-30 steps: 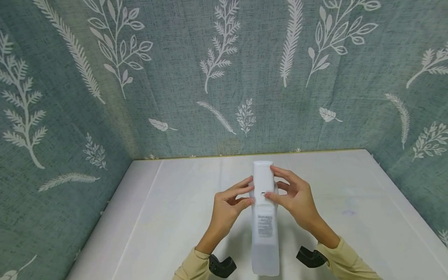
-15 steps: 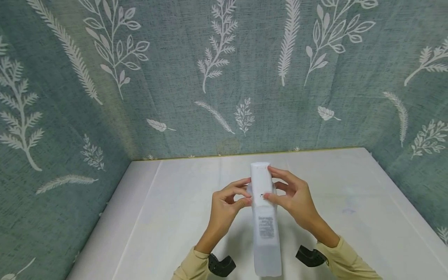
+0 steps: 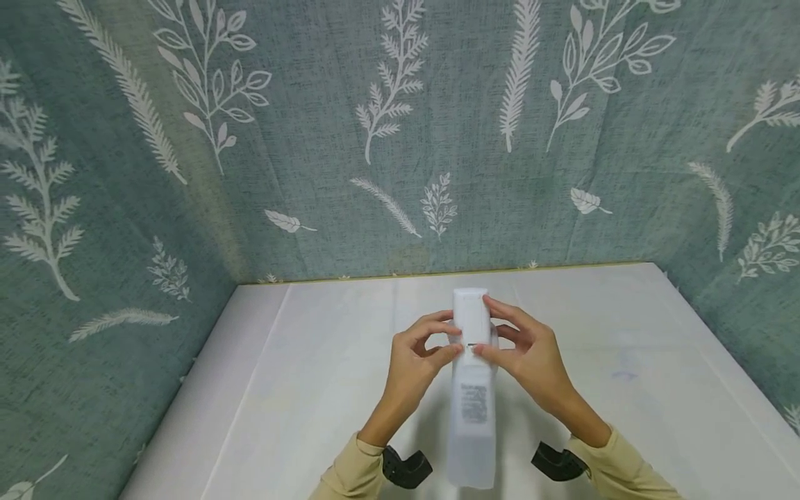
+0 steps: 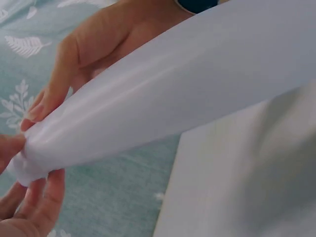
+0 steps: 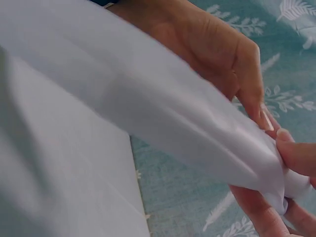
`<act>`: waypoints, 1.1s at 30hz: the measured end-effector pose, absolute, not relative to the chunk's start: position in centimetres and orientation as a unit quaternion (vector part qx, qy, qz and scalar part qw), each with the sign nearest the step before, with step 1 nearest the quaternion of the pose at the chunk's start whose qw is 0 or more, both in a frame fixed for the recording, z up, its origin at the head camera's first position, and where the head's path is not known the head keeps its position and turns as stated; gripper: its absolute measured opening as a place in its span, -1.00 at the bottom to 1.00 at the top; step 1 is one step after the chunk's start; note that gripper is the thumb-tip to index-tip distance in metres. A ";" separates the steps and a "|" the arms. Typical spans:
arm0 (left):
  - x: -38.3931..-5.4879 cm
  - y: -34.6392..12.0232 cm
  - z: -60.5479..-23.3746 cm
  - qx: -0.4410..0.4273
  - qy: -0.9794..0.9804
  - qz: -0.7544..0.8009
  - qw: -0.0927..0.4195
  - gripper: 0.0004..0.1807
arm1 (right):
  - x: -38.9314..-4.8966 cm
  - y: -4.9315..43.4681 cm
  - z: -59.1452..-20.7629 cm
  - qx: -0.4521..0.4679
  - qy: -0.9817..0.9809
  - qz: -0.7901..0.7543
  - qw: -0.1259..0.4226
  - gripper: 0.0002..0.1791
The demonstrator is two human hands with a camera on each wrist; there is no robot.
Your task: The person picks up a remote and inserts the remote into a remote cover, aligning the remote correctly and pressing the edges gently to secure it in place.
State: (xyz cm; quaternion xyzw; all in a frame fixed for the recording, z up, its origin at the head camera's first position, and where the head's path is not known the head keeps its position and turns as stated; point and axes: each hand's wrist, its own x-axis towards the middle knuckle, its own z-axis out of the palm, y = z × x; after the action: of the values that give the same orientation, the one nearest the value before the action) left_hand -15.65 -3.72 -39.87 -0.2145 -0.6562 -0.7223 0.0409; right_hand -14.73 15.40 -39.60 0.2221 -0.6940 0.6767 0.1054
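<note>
Seeing white tabletop [image 3: 300,389] below, leaf-print green fabric [image 3: 400,201] behind and along both sides. Also seeing black wrist mounts [image 3: 406,468] near the cuffs [image 3: 625,465], well clear of the work. Blocked only by fingers, overlapping both long edges.

Located centrally in front of the person: white device [image 3: 471,316], partly inside a translucent sleeve [image 3: 471,462]. Held over the tabletop; can't tell whether touching at the near end. Pointing away, far end toward the back fabric, long axis running near-to-far, almost straight. Showing upward: small dark slot [image 3: 471,345], then printed label [image 3: 473,404] nearer the person.

Pinching left edge beside slot with bent fingers and thumb of left hand [image 3: 417,354]. Gripping right side with right hand [image 3: 528,351]: index up near far end, thumb by slot, other fingers partly hidden behind.

Can't read label, too blurred. Can't see underside in head view. Getting mostly sleeve in wrist views, cut off at frame edge. Can't tell exactly where sleeve stops.
</note>
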 end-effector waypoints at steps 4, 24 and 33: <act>-15.8 -3.4 -40.0 -0.218 -0.663 -0.715 0.028 -0.59 | -14.6 15.7 -39.8 0.225 -0.688 0.683 0.094 -0.30; -15.8 -4.1 -39.0 -0.159 -0.641 -0.751 -0.008 -0.23 | -14.6 16.3 -41.8 0.314 -0.639 0.687 0.147 -0.77; -16.0 -4.3 -38.8 -0.182 -0.662 -0.726 -0.022 -0.15 | -14.3 16.0 -41.9 0.299 -0.661 0.670 0.157 -0.74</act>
State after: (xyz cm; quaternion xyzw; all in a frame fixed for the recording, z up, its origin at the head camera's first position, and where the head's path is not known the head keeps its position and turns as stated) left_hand -15.98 -4.27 -38.78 -0.1822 -0.6624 -0.7263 -0.0216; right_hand -14.30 15.97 -41.94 0.2985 -0.6614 0.6700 0.1566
